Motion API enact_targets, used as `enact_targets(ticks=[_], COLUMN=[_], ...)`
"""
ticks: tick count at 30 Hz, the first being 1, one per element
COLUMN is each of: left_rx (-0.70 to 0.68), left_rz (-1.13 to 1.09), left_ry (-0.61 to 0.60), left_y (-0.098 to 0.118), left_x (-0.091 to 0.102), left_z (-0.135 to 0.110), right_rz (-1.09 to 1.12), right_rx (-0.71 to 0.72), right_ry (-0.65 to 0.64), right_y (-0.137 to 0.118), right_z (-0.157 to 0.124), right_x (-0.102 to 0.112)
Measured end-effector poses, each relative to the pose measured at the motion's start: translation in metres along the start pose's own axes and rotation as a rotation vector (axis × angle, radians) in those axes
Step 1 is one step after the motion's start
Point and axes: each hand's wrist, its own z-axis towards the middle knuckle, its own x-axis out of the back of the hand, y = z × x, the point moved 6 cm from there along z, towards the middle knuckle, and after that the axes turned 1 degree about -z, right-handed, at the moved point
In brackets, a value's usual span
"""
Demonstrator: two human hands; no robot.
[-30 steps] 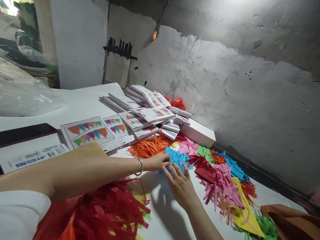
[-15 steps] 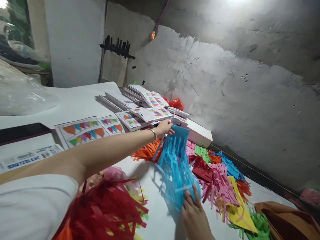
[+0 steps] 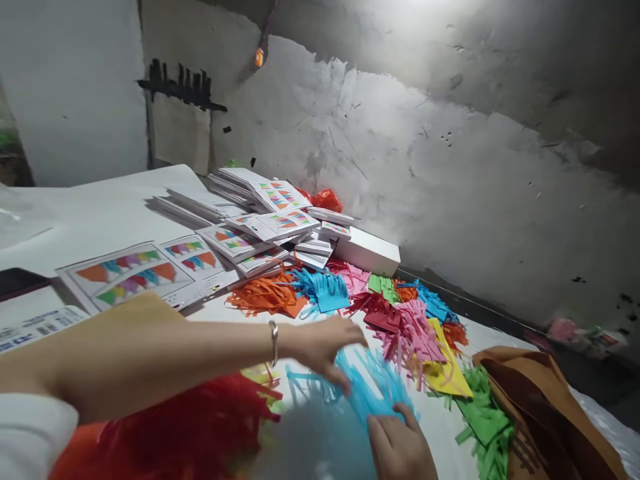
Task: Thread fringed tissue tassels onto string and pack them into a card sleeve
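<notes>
The left hand, its grip spread, was at the pale-blue fringe; the right hand's grip I couldn't tell. A white box sat along the desk's wall-side edge.

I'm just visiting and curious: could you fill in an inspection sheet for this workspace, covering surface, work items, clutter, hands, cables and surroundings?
Surface: white table, largely covered.
Work items: blue strips between the hands, partly blurred.
Clutter: printed cards in overlapping piles; white box beside them; orange bundle and other coloured bundles; brown cloth at right.
Hands: left hand, thumb spread from fingers, at the blue strips; right hand at their near end, grip unclear.
Cables: dark cord with an orange end, hanging at the wall.
Surroundings: patchy grey wall.
</notes>
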Motion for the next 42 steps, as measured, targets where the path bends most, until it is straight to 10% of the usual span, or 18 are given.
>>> enact_targets(ticks=[4,10,16,21,27,33,38,42], left_rx=[-0.305,-0.147,0.052,0.073,0.380,0.362,0.348,0.303], left_rz=[0.403,0.479,0.355,0.097,-0.985,-1.111,-0.884,-0.650], left_ry=[-0.152,-0.131,-0.214,-0.182,-0.489,-0.644,-0.447,-0.220], left_y=[0.084,0.123,0.143,0.158,0.146,0.154,0.138,0.127], left_x=[-0.044,-0.034,-0.046,-0.055,-0.117,-0.161,-0.119,-0.049], left_z=[-0.026,-0.039,-0.058,-0.058,-0.070,-0.093,-0.072,-0.069], right_rz=[0.144,0.221,0.389,0.779,1.001,1.185,0.899,0.315], right_rx=[-0.028,-0.378,-0.531,-0.715,-0.848,-0.951,-0.994,-0.521], right_ry=[-0.002,-0.324,-0.248,-0.367,-0.411,-0.485,-0.329,-0.019], right_y=[-0.008,-0.005,-0.009,-0.016,0.005,0.026,0.064,0.036], right_z=[0.013,-0.005,-0.023,-0.020,-0.041,-0.090,-0.103,-0.081], right_x=[0.042,0.079,0.122,0.142,0.164,0.143,0.175,0.224])
